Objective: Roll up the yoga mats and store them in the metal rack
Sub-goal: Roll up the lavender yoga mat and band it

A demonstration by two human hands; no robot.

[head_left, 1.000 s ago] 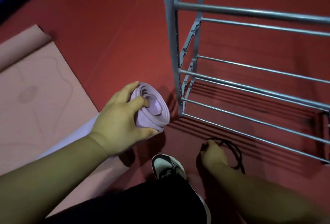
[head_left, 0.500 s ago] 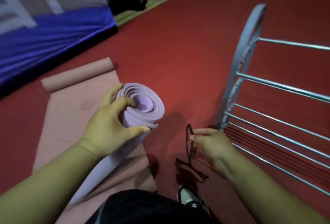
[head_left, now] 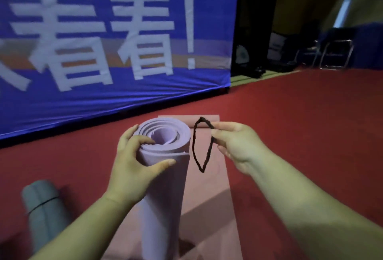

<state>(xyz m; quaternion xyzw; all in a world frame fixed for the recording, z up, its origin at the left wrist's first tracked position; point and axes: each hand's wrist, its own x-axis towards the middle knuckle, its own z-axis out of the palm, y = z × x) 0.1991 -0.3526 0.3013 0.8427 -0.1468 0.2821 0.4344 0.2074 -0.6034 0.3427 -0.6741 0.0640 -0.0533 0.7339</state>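
My left hand [head_left: 134,162] grips the top end of a rolled purple yoga mat [head_left: 165,176], which stands roughly upright in front of me. My right hand [head_left: 234,145] pinches a black elastic loop [head_left: 202,145] and holds it up just right of the mat's end, apart from it. A pink yoga mat [head_left: 209,197] lies flat on the red floor beneath, its far end curled. A rolled grey mat [head_left: 44,205] with a dark band lies at lower left. The metal rack is out of view.
A big blue banner [head_left: 103,52] with white characters stands along the left and back. Red carpet [head_left: 300,125] stretches to the right. Metal chairs [head_left: 333,54] and dark equipment sit far back at the right.
My right hand picked the black loop off the floor by the rack and raised it beside the mat's end. My view swung up and left, away from the rack, toward the banner.
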